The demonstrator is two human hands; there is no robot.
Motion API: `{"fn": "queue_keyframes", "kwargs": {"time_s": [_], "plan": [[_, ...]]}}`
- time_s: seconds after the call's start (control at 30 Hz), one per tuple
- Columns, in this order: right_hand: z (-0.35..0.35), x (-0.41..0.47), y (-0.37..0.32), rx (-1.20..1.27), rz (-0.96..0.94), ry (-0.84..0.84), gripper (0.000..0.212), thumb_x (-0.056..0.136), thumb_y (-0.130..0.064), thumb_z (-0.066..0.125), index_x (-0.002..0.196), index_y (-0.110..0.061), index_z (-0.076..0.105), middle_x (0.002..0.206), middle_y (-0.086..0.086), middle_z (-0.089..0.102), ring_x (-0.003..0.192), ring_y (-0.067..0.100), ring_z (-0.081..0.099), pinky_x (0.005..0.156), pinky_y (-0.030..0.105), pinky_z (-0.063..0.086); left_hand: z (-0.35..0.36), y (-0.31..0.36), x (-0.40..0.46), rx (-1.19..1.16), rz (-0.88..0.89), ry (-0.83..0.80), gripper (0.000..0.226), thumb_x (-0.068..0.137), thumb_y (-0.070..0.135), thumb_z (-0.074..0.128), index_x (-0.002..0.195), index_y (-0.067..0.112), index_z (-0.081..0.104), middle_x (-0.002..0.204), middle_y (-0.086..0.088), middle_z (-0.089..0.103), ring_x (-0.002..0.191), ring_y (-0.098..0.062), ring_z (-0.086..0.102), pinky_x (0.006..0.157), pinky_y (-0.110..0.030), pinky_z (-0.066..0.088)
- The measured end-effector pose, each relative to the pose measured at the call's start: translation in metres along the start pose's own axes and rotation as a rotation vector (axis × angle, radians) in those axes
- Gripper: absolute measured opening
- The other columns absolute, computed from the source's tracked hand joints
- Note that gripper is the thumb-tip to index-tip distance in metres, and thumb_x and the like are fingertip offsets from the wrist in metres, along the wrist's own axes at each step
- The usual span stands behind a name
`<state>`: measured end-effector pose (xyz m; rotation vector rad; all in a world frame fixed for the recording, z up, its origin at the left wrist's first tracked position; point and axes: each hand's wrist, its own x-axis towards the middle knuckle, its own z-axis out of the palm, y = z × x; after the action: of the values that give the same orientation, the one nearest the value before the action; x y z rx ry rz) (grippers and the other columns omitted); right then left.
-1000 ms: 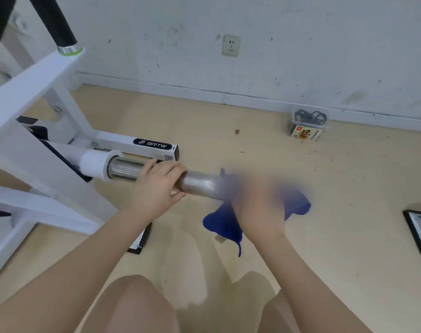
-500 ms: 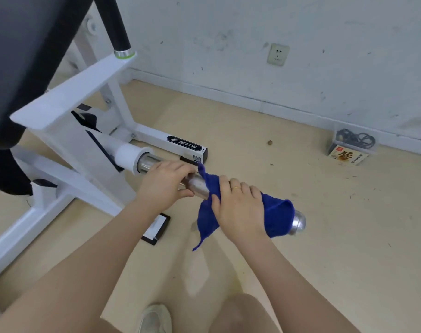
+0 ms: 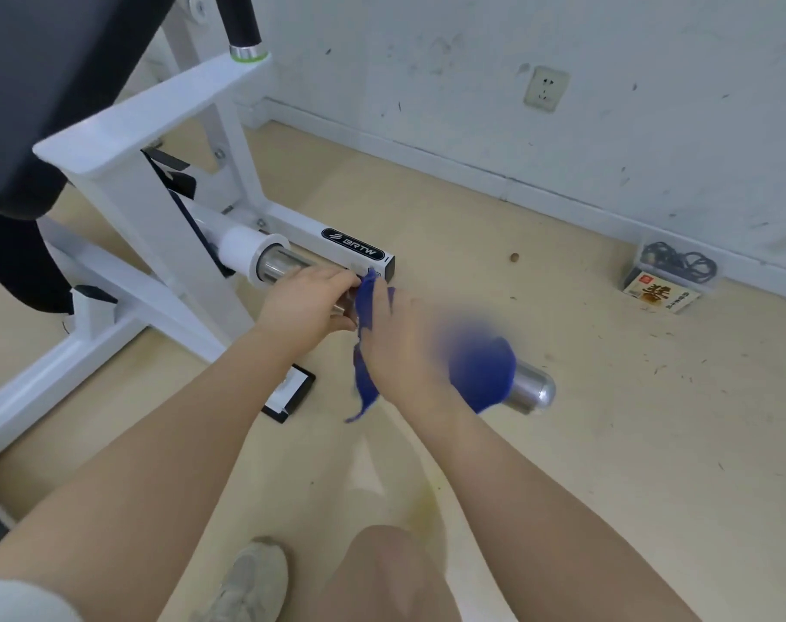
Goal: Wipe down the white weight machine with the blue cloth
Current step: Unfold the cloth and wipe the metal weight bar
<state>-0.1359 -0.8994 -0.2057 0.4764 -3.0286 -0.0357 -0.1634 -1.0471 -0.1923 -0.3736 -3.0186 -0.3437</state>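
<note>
Head view, looking down at my two hands on the steel bar (image 3: 532, 390) of the white weight machine (image 3: 157, 141). My right hand (image 3: 404, 347) is wrapped over the blue cloth (image 3: 483, 374), fingers curled so the cloth is clamped round the bar; the hand and the cloth are blurred, so I cannot make out the fingertips. The cloth covers the bar from just beside my left hand out almost to the bar's rounded free end, which pokes out bare and shiny past the cloth on the right. A loose corner of the cloth hangs down below my right wrist, and another bit sticks up between the two hands. My left hand (image 3: 305, 303) grips the bare bar directly, fingers curled over the top, touching the cloth's near edge. To the left of that hand the bar shows as a short shiny stretch and then runs into a white collar (image 3: 243, 253) on the machine's frame. Behind the hands a white base beam lies on the floor with a black label (image 3: 353, 244) reading BRTW. A black padded part (image 3: 27, 83) of the machine fills the upper left, and a black handle (image 3: 240, 20) rises from the sloping white beam. Under my left forearm a small black-edged card (image 3: 292, 392) lies on the beige floor (image 3: 629, 442). Further out, against the scuffed white wall (image 3: 427, 60), sits a clear box (image 3: 669, 276) with dark rings inside, and a wall socket (image 3: 546, 88) is above it to the left. My shoe (image 3: 247, 581) and knee (image 3: 382, 572) show at the bottom edge.
</note>
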Motion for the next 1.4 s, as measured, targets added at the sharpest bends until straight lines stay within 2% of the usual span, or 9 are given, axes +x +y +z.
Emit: {"fn": "queue_keyframes", "kwargs": {"time_s": [0.17,0.3,0.53,0.67,0.8,0.97,1.13,1.23,1.4], "plan": [[0.010,-0.047,0.042,-0.093,0.144,0.202,0.068,0.071,-0.041,0.071,0.130,-0.016,0.050,0.105,0.010,0.064,0.089,0.032,0.060,0.085,0.042,0.045,-0.008,-0.001,0.003,0.065,-0.016,-0.060,0.045,0.078,0.038,0.070,0.117,0.021,0.054,0.116,0.004,0.058,0.112,-0.021,0.050,0.092,-0.033,0.035],[0.022,-0.070,0.051,-0.123,0.197,0.288,0.064,0.074,-0.025,0.072,0.131,-0.010,0.046,0.109,0.018,0.060,0.097,0.038,0.057,0.093,0.050,0.044,-0.005,-0.003,0.001,0.108,-0.011,-0.070,0.046,0.080,0.038,0.067,0.121,0.024,0.051,0.125,0.008,0.054,0.120,-0.015,0.045,0.101,-0.034,0.029],[0.015,0.010,-0.031,-0.109,0.180,0.264,0.067,0.061,-0.046,0.081,0.119,-0.017,0.065,0.092,0.009,0.069,0.076,0.029,0.063,0.079,0.038,0.052,-0.032,-0.028,-0.013,-0.065,0.171,-0.176,0.067,0.086,0.026,0.063,0.143,0.023,0.030,0.141,0.003,0.043,0.130,-0.017,0.040,0.109,-0.034,0.028],[0.012,0.042,-0.080,-0.098,0.184,0.254,0.065,0.068,-0.041,0.078,0.126,-0.017,0.060,0.107,0.011,0.066,0.090,0.031,0.063,0.091,0.043,0.048,-0.063,-0.062,-0.044,0.036,0.368,0.203,0.057,0.073,0.019,0.065,0.128,0.011,0.053,0.133,-0.006,0.055,0.125,-0.021,0.046,0.102,-0.036,0.039],[0.008,0.055,-0.109,-0.087,0.193,0.095,0.063,0.096,-0.026,0.042,0.150,-0.016,0.010,0.146,0.014,0.033,0.129,0.036,0.035,0.112,0.047,0.019,-0.075,-0.108,-0.056,0.166,0.438,0.434,0.046,0.073,0.021,0.048,0.119,0.014,0.046,0.121,-0.007,0.063,0.118,-0.021,0.039,0.097,-0.034,0.029],[0.003,0.039,-0.084,-0.093,0.233,0.094,0.054,0.095,-0.031,0.047,0.143,-0.010,0.032,0.133,0.010,0.049,0.117,0.030,0.047,0.107,0.042,0.032,-0.110,-0.147,-0.063,0.347,0.381,0.616,0.046,0.068,0.006,0.067,0.112,0.014,0.058,0.125,-0.008,0.061,0.121,-0.028,0.048,0.093,-0.038,0.030],[0.005,0.040,-0.099,-0.101,0.332,0.137,0.055,0.084,-0.022,0.065,0.134,-0.006,0.047,0.120,0.012,0.059,0.108,0.033,0.055,0.098,0.048,0.042,-0.135,-0.187,-0.062,0.356,0.257,0.601,0.066,0.061,0.020,0.080,0.122,0.016,0.054,0.134,-0.010,0.054,0.119,-0.023,0.042,0.094,-0.040,0.026],[0.004,0.064,-0.121,-0.064,0.258,0.134,0.056,0.088,-0.022,0.062,0.138,-0.006,0.043,0.127,0.013,0.057,0.116,0.034,0.053,0.101,0.047,0.039,-0.135,-0.203,-0.050,0.275,0.319,0.564,0.068,0.060,0.023,0.083,0.121,0.015,0.053,0.126,-0.006,0.060,0.113,-0.022,0.054,0.091,-0.036,0.029],[0.010,0.090,-0.137,0.063,0.230,0.116,0.058,0.096,-0.027,0.047,0.146,-0.006,0.027,0.142,0.011,0.046,0.130,0.029,0.042,0.110,0.042,0.027,-0.132,-0.211,-0.034,0.202,0.399,0.658,0.054,0.065,0.030,0.072,0.115,0.020,0.053,0.118,-0.001,0.064,0.106,-0.019,0.046,0.085,-0.035,0.031]]}}
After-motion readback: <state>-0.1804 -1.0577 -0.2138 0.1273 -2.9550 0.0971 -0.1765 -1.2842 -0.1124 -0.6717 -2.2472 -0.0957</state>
